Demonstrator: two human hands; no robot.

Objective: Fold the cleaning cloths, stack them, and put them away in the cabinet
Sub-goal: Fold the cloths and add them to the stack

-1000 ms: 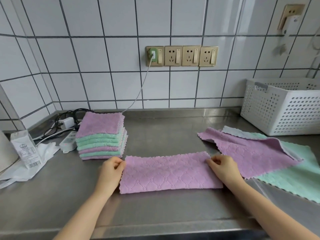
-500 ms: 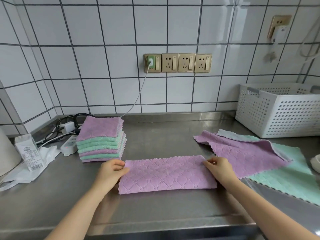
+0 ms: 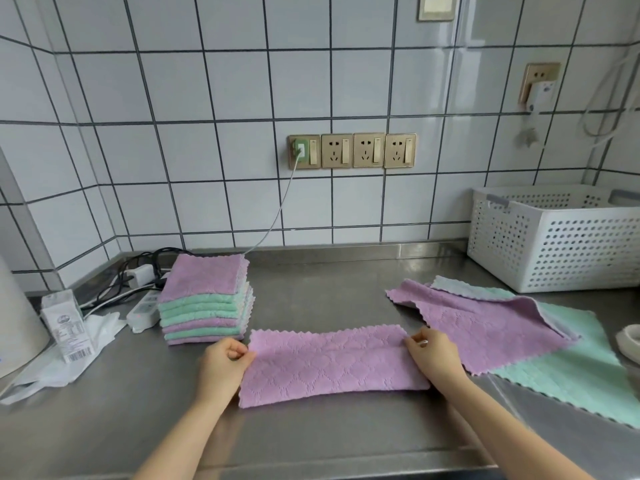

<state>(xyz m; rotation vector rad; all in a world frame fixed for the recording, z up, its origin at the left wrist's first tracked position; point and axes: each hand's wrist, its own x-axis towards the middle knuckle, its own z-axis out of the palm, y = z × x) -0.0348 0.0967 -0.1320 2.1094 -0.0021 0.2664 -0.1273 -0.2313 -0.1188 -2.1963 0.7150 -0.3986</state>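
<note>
You have a purple cloth (image 3: 332, 363) folded into a long strip, lying flat on the steel counter (image 3: 311, 296) right in front of you. Your left hand (image 3: 221, 367) pinches the strip's left end near its far corner, fingers curled over the edge. Your right hand (image 3: 433, 355) pinches the right end the same way, thumb and fingertips closed on the far corner.

To your left, just behind the left hand, sits a stack of folded cloths (image 3: 206, 299), purple on top with green and purple layers below; its front edge is just beside the strip's left corner. To your right lie the unfolded cloths: a purple one (image 3: 485, 327) spread over a green one (image 3: 571, 382), with a grey corner showing at the back. The purple one's near edge is just beside your right hand.

A white perforated basket (image 3: 554, 237) stands at the back right against the tiled wall. At the far left you have a small carton (image 3: 67, 329), a crumpled white bag (image 3: 62, 368) and a power strip (image 3: 143, 311) with cables. Four sockets (image 3: 353, 150) are on the wall, the leftmost with a charger plugged in.
</note>
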